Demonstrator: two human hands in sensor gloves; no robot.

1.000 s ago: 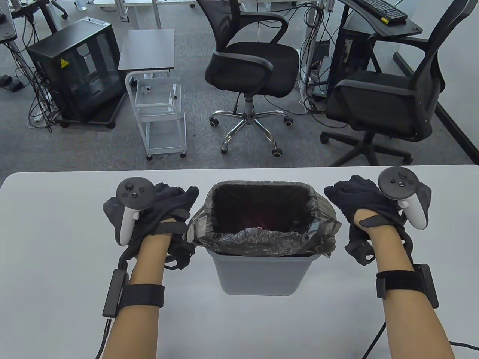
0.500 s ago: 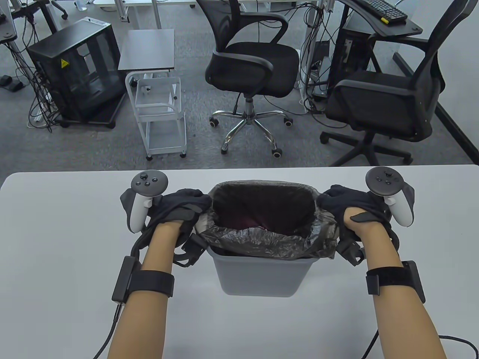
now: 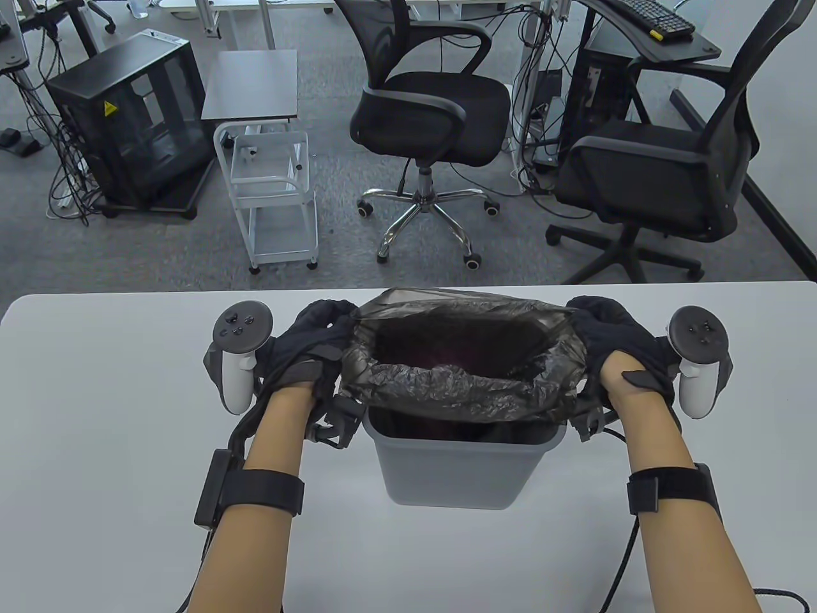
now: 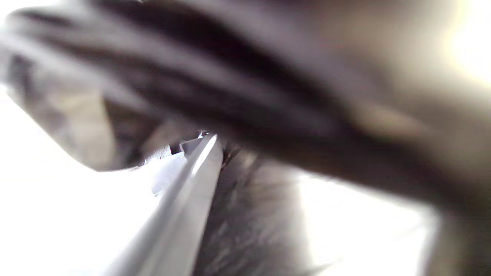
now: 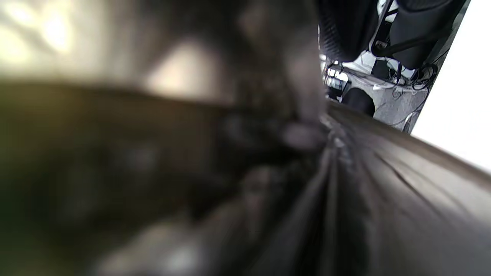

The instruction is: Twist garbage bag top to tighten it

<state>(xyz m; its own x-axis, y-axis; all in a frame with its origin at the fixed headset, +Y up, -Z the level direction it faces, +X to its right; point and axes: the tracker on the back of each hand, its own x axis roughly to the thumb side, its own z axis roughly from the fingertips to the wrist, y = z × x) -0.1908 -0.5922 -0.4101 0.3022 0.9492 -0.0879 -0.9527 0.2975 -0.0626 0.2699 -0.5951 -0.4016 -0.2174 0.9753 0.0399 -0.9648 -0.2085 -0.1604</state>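
2 hands [image 3: 313,345] [image 3: 616,348] grip the garbage bag [image 3: 459,389].

Right wrist view, and it's very close in: most of the frame is a dark blur, with pale, out-of-focus patches in the upper left that can't be identified. Across the lower right, the garbage bag [image 5: 383,199] fills the frame, its grey-black film creased in long folds that converge toward the centre. There, something dark and blurred meets the plastic — likely gloved fingers, too soft to say for sure. In the upper right, an office chair [image 5: 418,30] and cables [image 5: 425,76] on grey floor. White brightness takes the right edge.
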